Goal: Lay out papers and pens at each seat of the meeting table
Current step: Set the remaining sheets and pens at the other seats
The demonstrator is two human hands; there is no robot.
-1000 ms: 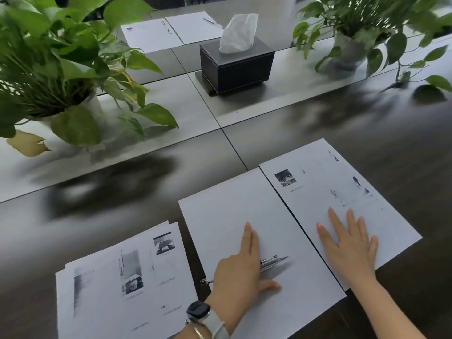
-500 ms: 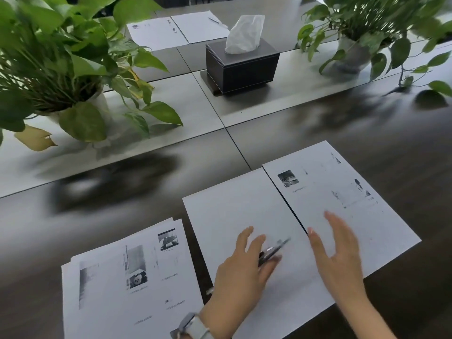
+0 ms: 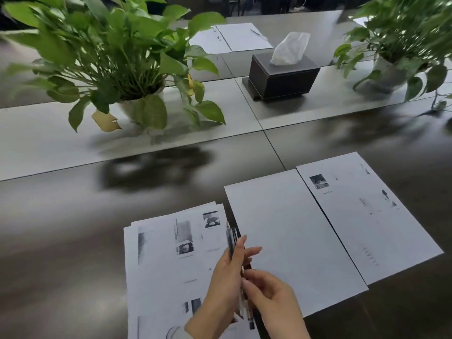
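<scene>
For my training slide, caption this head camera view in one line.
Both hands, left and right, grip pens beside two laid-out sheets.

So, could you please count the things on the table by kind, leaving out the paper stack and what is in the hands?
Potted plants: 2
Tissue boxes: 1
Single sheets at the near seat: 2
Sheets at the far seat: 2
Pens lying on paper: 1
Total: 8
</scene>
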